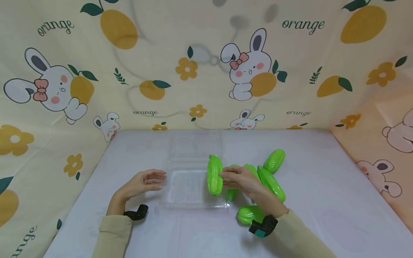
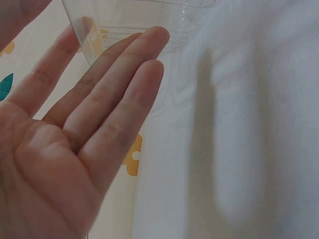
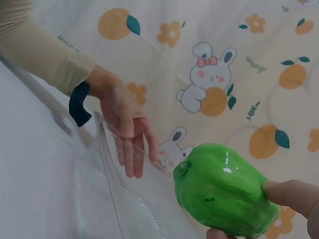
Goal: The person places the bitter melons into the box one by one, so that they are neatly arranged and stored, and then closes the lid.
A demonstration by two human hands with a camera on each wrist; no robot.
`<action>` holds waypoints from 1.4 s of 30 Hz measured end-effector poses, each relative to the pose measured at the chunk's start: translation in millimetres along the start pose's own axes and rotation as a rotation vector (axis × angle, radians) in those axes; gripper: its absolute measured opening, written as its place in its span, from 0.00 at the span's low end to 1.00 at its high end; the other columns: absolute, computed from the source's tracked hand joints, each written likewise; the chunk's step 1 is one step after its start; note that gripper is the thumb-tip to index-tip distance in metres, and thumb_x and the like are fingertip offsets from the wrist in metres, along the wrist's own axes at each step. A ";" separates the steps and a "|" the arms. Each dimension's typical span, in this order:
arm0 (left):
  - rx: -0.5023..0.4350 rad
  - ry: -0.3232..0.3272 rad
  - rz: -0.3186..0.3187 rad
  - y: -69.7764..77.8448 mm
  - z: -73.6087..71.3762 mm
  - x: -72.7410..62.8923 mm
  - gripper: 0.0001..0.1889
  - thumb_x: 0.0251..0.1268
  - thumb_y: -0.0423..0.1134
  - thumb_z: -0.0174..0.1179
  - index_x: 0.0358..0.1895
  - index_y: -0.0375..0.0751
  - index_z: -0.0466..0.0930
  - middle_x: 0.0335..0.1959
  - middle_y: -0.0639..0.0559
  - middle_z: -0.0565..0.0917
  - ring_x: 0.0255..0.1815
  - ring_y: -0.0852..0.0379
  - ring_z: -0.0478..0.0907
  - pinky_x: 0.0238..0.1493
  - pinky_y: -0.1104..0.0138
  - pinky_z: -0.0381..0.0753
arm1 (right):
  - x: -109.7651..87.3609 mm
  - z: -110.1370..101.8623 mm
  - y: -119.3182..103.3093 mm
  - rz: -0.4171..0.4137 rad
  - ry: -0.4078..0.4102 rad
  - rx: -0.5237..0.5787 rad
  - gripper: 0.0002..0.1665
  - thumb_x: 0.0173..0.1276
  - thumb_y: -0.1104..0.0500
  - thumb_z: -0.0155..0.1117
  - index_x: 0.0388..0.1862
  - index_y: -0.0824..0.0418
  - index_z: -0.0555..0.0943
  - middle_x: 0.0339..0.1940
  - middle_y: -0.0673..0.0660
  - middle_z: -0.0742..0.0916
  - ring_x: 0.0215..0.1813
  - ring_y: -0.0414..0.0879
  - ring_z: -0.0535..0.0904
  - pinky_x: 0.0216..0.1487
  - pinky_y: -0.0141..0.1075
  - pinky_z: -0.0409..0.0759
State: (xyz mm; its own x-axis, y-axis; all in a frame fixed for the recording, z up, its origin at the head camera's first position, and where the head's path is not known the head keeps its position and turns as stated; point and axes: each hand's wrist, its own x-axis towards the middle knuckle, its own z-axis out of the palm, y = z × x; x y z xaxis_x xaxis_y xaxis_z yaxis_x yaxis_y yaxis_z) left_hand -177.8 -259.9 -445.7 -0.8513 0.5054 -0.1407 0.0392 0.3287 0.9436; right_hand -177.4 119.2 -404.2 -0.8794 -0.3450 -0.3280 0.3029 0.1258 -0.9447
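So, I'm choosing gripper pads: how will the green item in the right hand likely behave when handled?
The green item is probably fairly stiff: no dent shows where the right hand pinches it. Its glossy surface may be slippery, and its rounded sides could let it roll.

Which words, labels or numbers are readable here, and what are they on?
"orange", backdrop, upper left
"orange", backdrop, upper right
"orange", backdrop, smaller, left of centre
"orange", backdrop, smaller, right of centre
"ange", backdrop, lower left, its start cut off
In the right wrist view, backdrop lettering is too blurred to read surely.
None readable on the green vegetables, clear container or wrist devices.
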 end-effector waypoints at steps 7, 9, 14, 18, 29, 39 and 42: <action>0.013 0.000 -0.002 -0.4 0.3 2.4 0.33 0.62 0.40 0.65 0.66 0.28 0.65 0.65 0.26 0.71 0.64 0.32 0.72 0.51 0.75 0.82 | 5.5 8.0 0.8 -0.005 -0.021 -0.009 0.32 0.69 0.57 0.60 0.64 0.77 0.66 0.62 0.72 0.76 0.47 0.44 0.84 0.55 0.40 0.84; 0.022 0.001 -0.007 -0.5 0.2 2.2 0.32 0.63 0.40 0.64 0.66 0.28 0.65 0.65 0.27 0.71 0.64 0.31 0.72 0.51 0.74 0.82 | 7.6 10.6 0.8 -0.009 -0.040 -0.009 0.32 0.69 0.57 0.60 0.63 0.77 0.66 0.60 0.71 0.78 0.46 0.43 0.84 0.55 0.40 0.84; 0.029 0.010 -0.021 -1.3 -1.4 -2.2 0.32 0.63 0.40 0.64 0.66 0.29 0.65 0.66 0.28 0.71 0.65 0.32 0.72 0.53 0.73 0.82 | 14.8 21.7 3.0 -0.006 -0.065 0.000 0.31 0.68 0.57 0.61 0.62 0.77 0.68 0.55 0.66 0.82 0.43 0.42 0.85 0.57 0.44 0.83; 0.029 0.009 -0.015 -2.2 -1.7 -3.5 0.32 0.63 0.41 0.64 0.67 0.29 0.64 0.66 0.27 0.71 0.65 0.32 0.72 0.52 0.73 0.82 | 18.2 31.1 5.1 -0.023 -0.077 0.012 0.30 0.67 0.58 0.62 0.60 0.77 0.69 0.52 0.64 0.83 0.42 0.42 0.85 0.57 0.48 0.83; 0.032 0.014 -0.023 2.5 1.2 -1.4 0.31 0.63 0.38 0.63 0.66 0.27 0.64 0.65 0.26 0.71 0.64 0.31 0.72 0.52 0.73 0.82 | 27.7 52.2 8.4 -0.039 -0.057 0.025 0.29 0.66 0.60 0.62 0.59 0.78 0.70 0.54 0.72 0.82 0.41 0.42 0.85 0.56 0.51 0.82; 0.036 0.009 -0.013 2.7 1.9 -0.8 0.31 0.64 0.37 0.63 0.66 0.27 0.64 0.65 0.26 0.71 0.64 0.30 0.72 0.52 0.72 0.83 | 38.5 70.6 13.6 0.009 -0.032 0.028 0.27 0.65 0.62 0.64 0.57 0.78 0.72 0.52 0.72 0.84 0.39 0.42 0.85 0.53 0.48 0.84; 0.049 0.015 -0.015 1.7 1.6 -0.4 0.30 0.64 0.36 0.62 0.66 0.28 0.65 0.65 0.27 0.72 0.64 0.31 0.72 0.53 0.71 0.83 | 41.2 75.5 13.5 0.022 -0.026 0.034 0.27 0.64 0.62 0.64 0.57 0.77 0.72 0.50 0.70 0.85 0.37 0.42 0.85 0.52 0.47 0.85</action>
State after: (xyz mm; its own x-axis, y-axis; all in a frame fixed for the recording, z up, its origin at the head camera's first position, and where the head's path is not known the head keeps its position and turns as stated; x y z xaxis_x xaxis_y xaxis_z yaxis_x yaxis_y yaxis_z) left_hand -176.6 -258.2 -444.5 -0.8599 0.4878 -0.1502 0.0514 0.3755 0.9254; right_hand -181.8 36.5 -430.9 -0.8625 -0.3669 -0.3486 0.3352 0.1018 -0.9366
